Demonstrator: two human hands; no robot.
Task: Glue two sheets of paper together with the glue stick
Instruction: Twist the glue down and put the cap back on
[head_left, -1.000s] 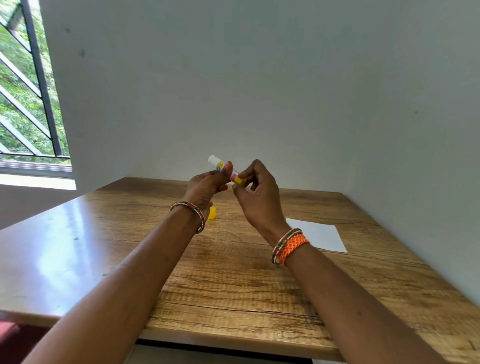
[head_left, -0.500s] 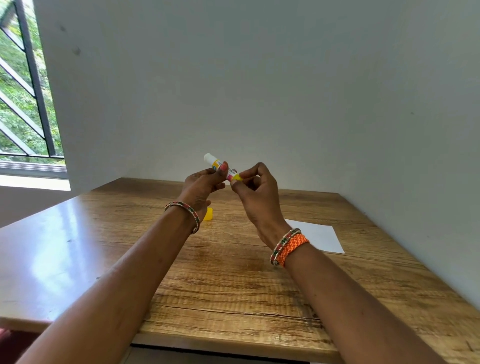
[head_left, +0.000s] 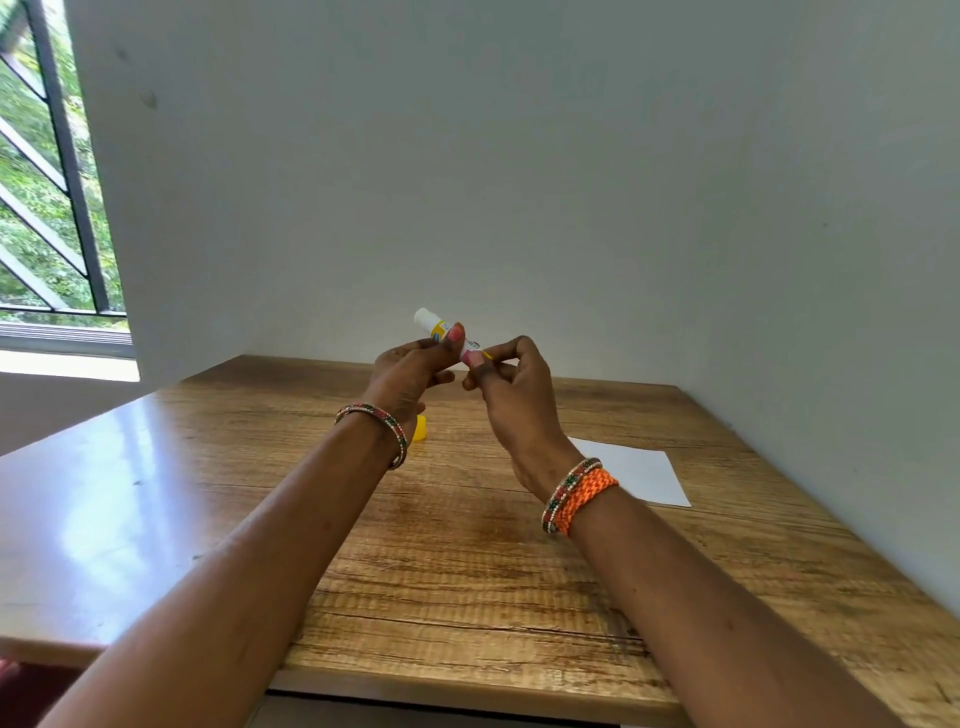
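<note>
Pale grey walls (head_left: 519, 156) meet in a corner behind a wooden table (head_left: 467, 571), its grain rough and streaked on the right and glossy with glare on the left. At the far left a window with dark slanted bars (head_left: 47, 182) shows green leaves, cut off by the frame's edge. A white sheet of paper (head_left: 644, 475) lies flat on the table near the right wall, its near corner hidden behind the right wrist; whether it is one sheet or two I cannot tell. Both forearms reach out above the tabletop. The left hand (head_left: 405, 374) has its fingers curled round the barrel of the glue stick (head_left: 441, 330), held tilted in the air with its white tip pointing up and left. The right hand (head_left: 511, 395) pinches the stick's yellow lower end between thumb and fingertips. A small yellow cap (head_left: 420, 428) sits on the table, half hidden behind the left wrist.
</note>
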